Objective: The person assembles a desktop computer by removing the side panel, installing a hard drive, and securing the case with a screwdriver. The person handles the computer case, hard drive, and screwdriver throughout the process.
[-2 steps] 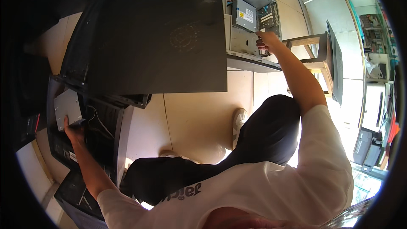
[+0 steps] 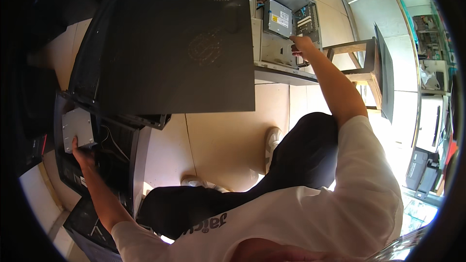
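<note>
- The black side panel (image 2: 179, 48) is the largest thing for us. Compared with an instant ago, its right edge appears a little more to the left and its lower edge a little lower.
- The grey computer tower (image 2: 272, 53) lies open beside this panel, which covers a part of it in our view. A narrow strip more of its inside now shows; we judge that this helps us to follow the reaching, but does not advance the work itself.
- The black computer case (image 2: 140, 160), at the lower left, is also open.
- The wooden stool (image 2: 372, 63) stands just to the right of the grey computer tower.
- The flat silver metal box (image 2: 80, 127) is at the open black computer case, almost in the same place as before.
- The optical drive (image 2: 278, 18), silver with labels, sits inside the grey computer tower.
- The left hand (image 2: 83, 154) grips the flat silver metal box by its near edge, thumb upon the top face. This grip has not changed, so we judge the box secure.
- The right hand (image 2: 303, 47) has its fingers bent close to the near corner of the optical drive. They look small here, so we cannot tell whether they pinch something.
</note>
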The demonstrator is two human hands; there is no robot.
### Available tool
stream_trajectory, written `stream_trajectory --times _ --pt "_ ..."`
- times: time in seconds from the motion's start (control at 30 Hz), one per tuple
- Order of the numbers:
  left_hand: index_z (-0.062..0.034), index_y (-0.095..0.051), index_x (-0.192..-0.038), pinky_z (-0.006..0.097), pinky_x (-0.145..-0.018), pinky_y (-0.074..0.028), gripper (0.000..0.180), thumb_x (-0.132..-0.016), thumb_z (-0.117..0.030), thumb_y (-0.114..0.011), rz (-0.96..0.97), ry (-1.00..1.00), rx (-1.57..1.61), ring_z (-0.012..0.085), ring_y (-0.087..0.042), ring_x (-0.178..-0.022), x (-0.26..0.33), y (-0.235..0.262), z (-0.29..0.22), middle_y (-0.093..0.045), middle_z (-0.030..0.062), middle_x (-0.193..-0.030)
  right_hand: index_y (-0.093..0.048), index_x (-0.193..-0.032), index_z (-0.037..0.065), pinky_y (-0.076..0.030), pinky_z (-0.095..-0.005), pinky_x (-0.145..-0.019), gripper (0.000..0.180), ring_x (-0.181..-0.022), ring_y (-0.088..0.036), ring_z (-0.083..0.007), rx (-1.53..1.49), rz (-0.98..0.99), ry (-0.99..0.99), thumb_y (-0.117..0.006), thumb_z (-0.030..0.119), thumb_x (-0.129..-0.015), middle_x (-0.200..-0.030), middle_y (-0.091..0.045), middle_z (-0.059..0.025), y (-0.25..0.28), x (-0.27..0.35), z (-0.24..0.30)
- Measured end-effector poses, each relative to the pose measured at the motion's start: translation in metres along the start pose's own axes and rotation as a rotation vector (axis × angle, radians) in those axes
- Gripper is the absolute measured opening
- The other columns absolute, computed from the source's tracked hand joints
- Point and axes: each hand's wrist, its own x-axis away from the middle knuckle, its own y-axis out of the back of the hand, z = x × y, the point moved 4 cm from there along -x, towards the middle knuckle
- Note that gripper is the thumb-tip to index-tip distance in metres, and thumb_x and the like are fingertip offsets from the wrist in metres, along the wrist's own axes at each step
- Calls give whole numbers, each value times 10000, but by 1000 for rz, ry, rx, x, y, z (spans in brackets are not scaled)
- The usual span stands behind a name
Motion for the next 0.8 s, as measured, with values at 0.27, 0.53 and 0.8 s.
stream_trajectory --times 0.27,0.53,0.8 --pt "-59 -560 -1338 385 -963 -418 686 -764 -390 -737 -290 -99 -708 229 -560 -1123 90 -69 -18 -592 67 -1297 -623 -1211 -91 -538 -439 -819 772 -1043 -659 -358 67 -244 73 -760 525 -767 -1175 -656 -258 -17 -125 -20" --pt "118 -636 -1144 371 -901 -453 617 -693 -259 -821 -323 -250 -1187 248 -604 -982 97 -37 3 -679 145 -1113 -539 -1301 -128 -513 -517 -911 958 -1131 -623 -374 -79 -75 -55 -873 514 -674 -1297 -596 -260 -42 -154 -22" --pt "171 -588 -1208 411 -975 -453 911 -689 -539 -827 -534 -236 -1428 346 -624 -1112 84 -57 -2 -645 277 -1208 -593 -1262 -80 -470 -423 -989 840 -1176 -598 -309 -282 48 -45 -945 339 -625 -1274 -628 -213 -88 -140 5"
